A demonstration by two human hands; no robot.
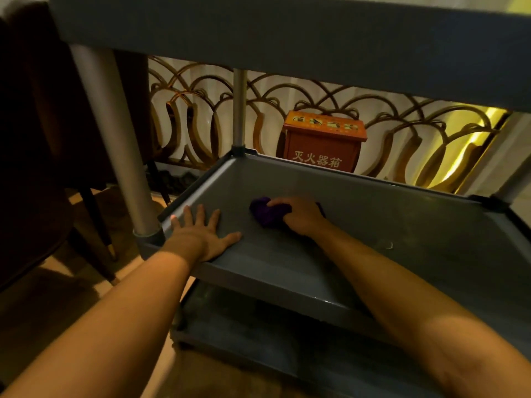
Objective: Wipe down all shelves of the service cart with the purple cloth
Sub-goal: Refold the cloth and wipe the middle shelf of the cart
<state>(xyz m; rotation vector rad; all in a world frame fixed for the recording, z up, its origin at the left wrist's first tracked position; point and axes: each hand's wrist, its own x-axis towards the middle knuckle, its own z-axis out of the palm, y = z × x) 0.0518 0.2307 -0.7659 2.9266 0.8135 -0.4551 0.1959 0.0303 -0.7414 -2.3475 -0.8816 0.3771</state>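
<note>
The purple cloth [268, 214] is bunched in the right hand [301, 215] on the middle shelf [402, 225] of the service cart [287, 33]. The left hand [201, 234] is laid flat, fingers spread, holding nothing. Corners and raised rims should be reached with overlapping strokes.

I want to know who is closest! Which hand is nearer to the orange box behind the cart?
Right. The right hand holds the purple cloth mid-shelf, just below the orange box. The left hand lies flat by the front left corner, farther away.
</note>
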